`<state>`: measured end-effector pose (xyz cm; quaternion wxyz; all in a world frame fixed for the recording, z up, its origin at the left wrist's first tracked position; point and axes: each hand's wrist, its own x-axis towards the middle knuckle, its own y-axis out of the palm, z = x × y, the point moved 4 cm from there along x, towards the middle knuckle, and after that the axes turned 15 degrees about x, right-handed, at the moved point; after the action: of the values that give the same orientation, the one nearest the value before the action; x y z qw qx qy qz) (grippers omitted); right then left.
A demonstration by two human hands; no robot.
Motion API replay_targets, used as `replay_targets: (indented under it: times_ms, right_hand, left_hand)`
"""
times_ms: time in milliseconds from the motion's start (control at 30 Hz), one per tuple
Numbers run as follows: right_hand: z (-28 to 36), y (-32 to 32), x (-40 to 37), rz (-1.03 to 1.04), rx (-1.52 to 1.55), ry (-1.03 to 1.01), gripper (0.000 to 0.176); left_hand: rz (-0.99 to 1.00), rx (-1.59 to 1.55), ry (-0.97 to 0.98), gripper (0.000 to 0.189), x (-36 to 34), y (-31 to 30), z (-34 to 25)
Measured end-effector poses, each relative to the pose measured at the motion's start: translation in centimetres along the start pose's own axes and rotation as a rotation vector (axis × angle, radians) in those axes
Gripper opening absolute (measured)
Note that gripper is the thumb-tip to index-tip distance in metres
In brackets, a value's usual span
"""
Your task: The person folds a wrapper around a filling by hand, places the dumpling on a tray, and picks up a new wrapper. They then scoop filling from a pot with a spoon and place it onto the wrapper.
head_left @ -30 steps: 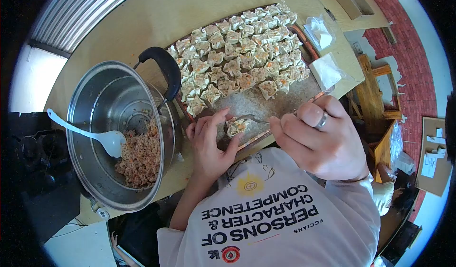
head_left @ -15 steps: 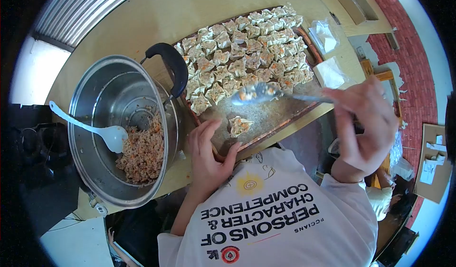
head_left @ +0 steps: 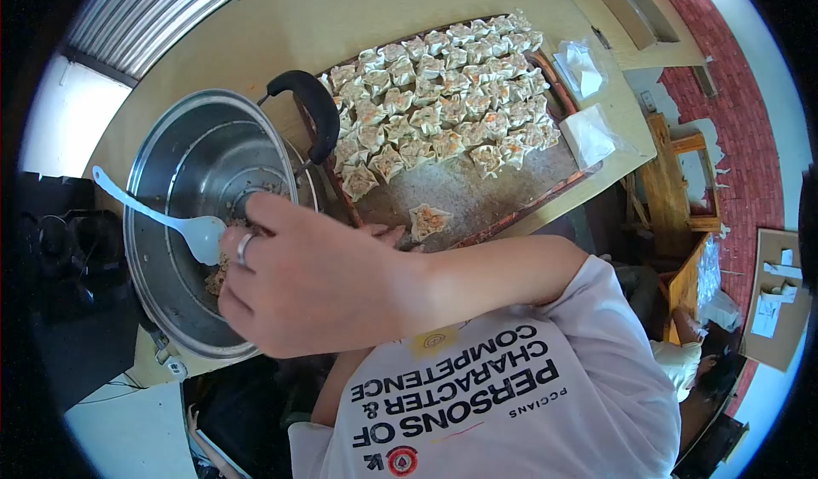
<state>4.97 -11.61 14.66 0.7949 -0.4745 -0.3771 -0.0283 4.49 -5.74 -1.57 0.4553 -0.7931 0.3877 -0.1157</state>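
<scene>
My right hand (head_left: 315,279), with a ring on one finger, is closed and reaches across into the steel pot (head_left: 183,112). It grips a metal spoon, which the hand itself now hides almost wholly. Below it lies the minced filling (head_left: 215,281), mostly covered by the hand. My left hand (head_left: 388,234) is largely behind my right forearm; its fingertips show apart at the tray's near edge, holding nothing visible. Close to them a single filled dumpling (head_left: 429,221) sits on the metal tray (head_left: 520,187). Rows of open-topped dumplings (head_left: 426,121) fill the tray's far part.
A white ladle (head_left: 200,236) leans in the pot, its handle over the rim. The pot's black handle (head_left: 315,117) juts toward the tray. White wrappers in plastic (head_left: 590,135) lie right of the tray. Another person's sleeve (head_left: 679,366) shows at lower right.
My right hand has swung left from above the tray's right side into the pot, taking the spoon along. My left hand stays near the tray edge, now mostly covered by my right arm.
</scene>
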Motion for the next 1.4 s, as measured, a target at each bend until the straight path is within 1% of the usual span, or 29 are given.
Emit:
replay_targets:
  times_ms: [33,100,133,200,233,267,400,433,467,500,533,567,633,667,733,867,967,1133,1167,1233,1367,1400]
  right_hand:
    - [0.3,0.7,0.1,0.085,0.020,0.000,0.016]
    - [0.7,1.4,-0.1,0.093,0.013,-0.020,0.017]
    - [0.9,1.6,-0.3,0.101,0.001,-0.038,0.019]
    - [1.2,1.3,-1.1,0.086,0.025,-0.042,0.019]
    - [1.3,0.9,-1.7,0.068,0.053,-0.048,0.020]
    - [1.2,0.4,-2.4,0.068,0.047,-0.043,0.020]
    - [0.7,-4.3,-7.7,-0.266,0.048,0.024,0.024]
    - [-0.4,-5.0,-9.8,-0.274,0.053,0.150,0.028]
    - [-1.7,-5.6,-12.3,-0.280,0.059,0.276,0.034]
    - [-3.1,-6.0,-14.6,-0.299,0.082,0.461,0.039]
    - [-4.2,-6.5,-16.8,-0.313,0.069,0.627,0.043]
    - [-4.3,-6.5,-18.7,-0.312,0.071,0.626,0.043]
    - [-4.8,-5.9,-21.8,-0.246,0.078,0.876,0.041]
    - [-4.5,-5.6,-21.9,-0.249,0.079,0.875,0.041]
    - [-4.0,-4.5,-21.5,-0.164,0.140,0.886,0.039]
    - [-4.1,-3.6,-20.3,-0.185,0.159,0.856,0.040]
    - [-4.4,-2.7,-19.9,-0.146,0.180,0.836,0.040]
    - [-4.8,-2.1,-20.1,-0.186,0.201,0.808,0.029]
    - [-4.9,-2.1,-20.1,-0.187,0.202,0.807,0.029]
    - [-5.2,-2.3,-20.2,-0.208,0.172,0.811,0.025]
    - [-5.7,-2.6,-20.5,-0.215,0.197,0.826,0.024]
    - [-5.7,-2.6,-20.7,-0.233,0.194,0.828,0.032]
  left_hand:
    - [0.002,-0.001,-0.005,0.035,-0.2,-0.1,-0.2]
    - [-0.267,0.208,0.133,0.036,-0.7,-1.2,-1.6]
    - [-0.264,0.205,0.134,0.036,-0.9,-1.5,-1.9]
    - [-0.362,0.318,0.133,0.029,-1.2,-2.1,-2.4]
    - [-0.362,0.315,0.138,0.029,-1.1,-1.9,-2.3]
    - [-0.354,0.211,0.122,0.028,-1.0,-1.7,-1.7]
    - [-0.316,-0.206,0.043,0.029,-0.7,-0.3,1.1]
    - [-0.318,-0.207,0.044,0.029,-0.6,-0.8,0.6]
    - [-0.364,-0.070,0.142,0.028,-0.8,-2.0,-0.7]
    - [-0.405,0.067,0.239,0.027,-0.9,-2.7,-1.9]
    - [-0.395,0.028,0.227,0.024,-0.9,-2.7,-2.1]
    - [-0.395,0.027,0.225,0.024,-0.9,-2.8,-2.2]
    - [-0.362,0.040,0.220,0.024,-0.9,-2.8,-2.4]
    - [-0.362,0.043,0.221,0.024,-0.8,-2.8,-2.5]
    - [-0.361,0.047,0.214,0.024,-0.7,-2.8,-2.8]
    - [-0.361,0.069,0.202,0.023,-0.7,-2.6,-2.9]
    - [-0.376,0.075,0.200,0.022,-0.6,-2.5,-2.9]
    - [-0.360,0.094,0.198,0.020,-0.3,-2.2,-3.0]
    - [-0.361,0.095,0.197,0.020,-0.1,-2.2,-3.0]
    - [-0.371,0.110,0.234,0.024,0.1,-2.2,-3.3]
    - [-0.366,0.103,0.219,0.031,0.2,-2.6,-3.4]
    - [-0.349,0.088,0.232,0.036,0.3,-2.6,-3.3]
